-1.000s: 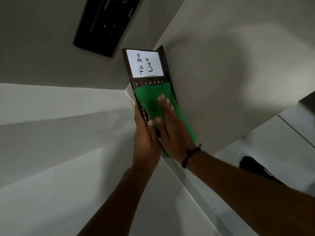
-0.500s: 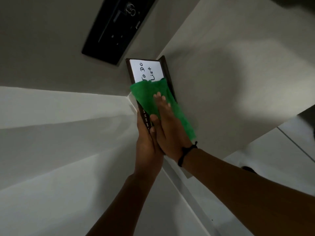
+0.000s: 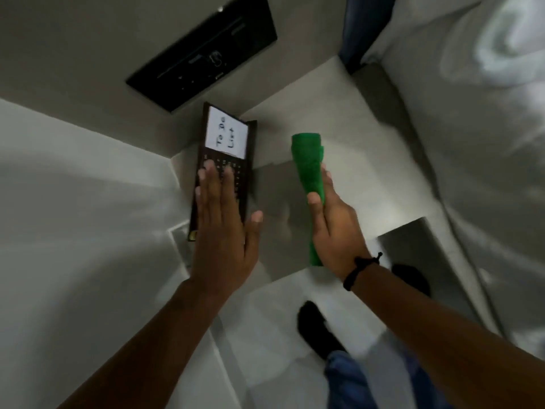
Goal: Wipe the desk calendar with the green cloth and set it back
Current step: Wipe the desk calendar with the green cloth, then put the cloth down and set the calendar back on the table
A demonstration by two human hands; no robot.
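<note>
Lower frame: black shoe (image 3: 317,332) on pale floor. Centre: left hand (image 3: 222,231) flat, fingers spread open, lying over the lower half of the desk calendar (image 3: 224,163). Right hand (image 3: 336,228) apart to the right, fingers closed around the green cloth (image 3: 308,163); bare grey surface (image 3: 277,202) between the hands. Calendar's top edge near the corner; dark panel (image 3: 203,57) upper left.

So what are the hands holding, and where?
The right hand grips the rolled green cloth around its lower half. The left hand lies open and flat over the desk calendar, gripping nothing.
</note>
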